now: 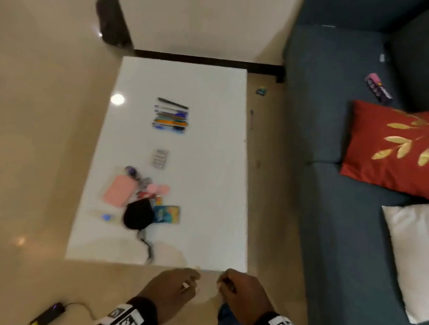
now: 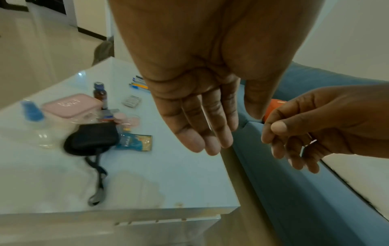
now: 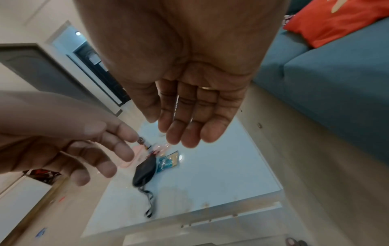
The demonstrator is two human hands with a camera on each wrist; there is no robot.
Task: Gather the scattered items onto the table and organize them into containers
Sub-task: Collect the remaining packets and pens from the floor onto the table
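The white table (image 1: 208, 161) holds a row of pens (image 1: 171, 115), a blister pack (image 1: 160, 158), a pink case (image 1: 118, 190), a black pouch (image 1: 138, 215) with a cord, and a blue packet (image 1: 168, 214). A small packet (image 1: 261, 90) and a pen (image 1: 251, 118) lie on the floor between table and sofa. On the sofa seat lies a purple packet (image 1: 378, 88). My left hand (image 1: 178, 285) and right hand (image 1: 237, 288) hover side by side just short of the table's near edge. Both have relaxed fingers and hold nothing, as the left hand (image 2: 202, 133) and the right hand (image 3: 189, 124) show in their wrist views.
A dark blue sofa (image 1: 335, 232) runs along the table's right side, carrying a red cushion (image 1: 406, 149) and a white cushion (image 1: 424, 258). A black device with a cable (image 1: 47, 315) lies on the floor at lower left. A narrow strip of floor separates table and sofa.
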